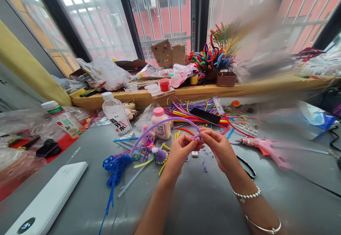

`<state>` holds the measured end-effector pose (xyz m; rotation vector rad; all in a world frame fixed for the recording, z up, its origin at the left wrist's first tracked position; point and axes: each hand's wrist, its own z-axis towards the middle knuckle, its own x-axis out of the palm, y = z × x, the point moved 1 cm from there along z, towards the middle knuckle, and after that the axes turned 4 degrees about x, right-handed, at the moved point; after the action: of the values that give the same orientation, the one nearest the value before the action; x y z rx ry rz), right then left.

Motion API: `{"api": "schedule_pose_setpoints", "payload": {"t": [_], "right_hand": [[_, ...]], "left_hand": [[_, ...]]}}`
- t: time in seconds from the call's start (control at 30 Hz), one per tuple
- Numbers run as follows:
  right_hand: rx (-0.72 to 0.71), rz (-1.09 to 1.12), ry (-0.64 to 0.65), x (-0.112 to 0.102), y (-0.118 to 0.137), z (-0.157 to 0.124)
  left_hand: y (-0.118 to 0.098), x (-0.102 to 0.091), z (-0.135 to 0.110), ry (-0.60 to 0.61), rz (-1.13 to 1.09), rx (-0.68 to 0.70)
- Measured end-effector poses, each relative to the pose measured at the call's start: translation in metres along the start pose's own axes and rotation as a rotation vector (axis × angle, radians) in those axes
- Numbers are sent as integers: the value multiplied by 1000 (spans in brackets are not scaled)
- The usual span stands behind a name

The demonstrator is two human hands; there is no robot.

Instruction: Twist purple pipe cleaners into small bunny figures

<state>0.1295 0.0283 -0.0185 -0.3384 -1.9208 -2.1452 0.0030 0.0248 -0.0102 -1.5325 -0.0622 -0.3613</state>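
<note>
Between my two hands is a purple pipe cleaner [166, 120], its near end curled into a small loop and its long tail arching away to the left. My left hand [181, 151] pinches it at the loop. Fingertips of my right hand [215, 145] close on it from the other side, almost touching the left fingers. Beneath the arch lie a small purple wound figure [160, 156] and a pink fuzzy figure [148, 135]. Purple scraps [204, 167] dot the grey table [197, 206] just past my hands.
A pink glue gun [266, 148] lies at right, by a black band [249, 167]. Behind are a phone [205, 116] on bundled pipe cleaners, a pink-capped bottle [161, 125] and a water bottle [117, 118]. Blue yarn [115, 165] and a white power bank [50, 199] lie left.
</note>
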Motion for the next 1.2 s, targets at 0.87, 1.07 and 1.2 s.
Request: {"api": "schedule_pose_setpoints", "payload": {"t": [0.87, 1.07, 1.2], "right_hand": [[-805, -1019, -65, -7, 10, -4], [-883, -1060, -97, -7, 13, -5], [-901, -1008, -110, -5, 13, -7]], "left_hand": [[-11, -5, -1, 32, 3, -45], [-12, -3, -2, 49, -3, -29], [-14, 1, -5, 4, -34, 41]]}}
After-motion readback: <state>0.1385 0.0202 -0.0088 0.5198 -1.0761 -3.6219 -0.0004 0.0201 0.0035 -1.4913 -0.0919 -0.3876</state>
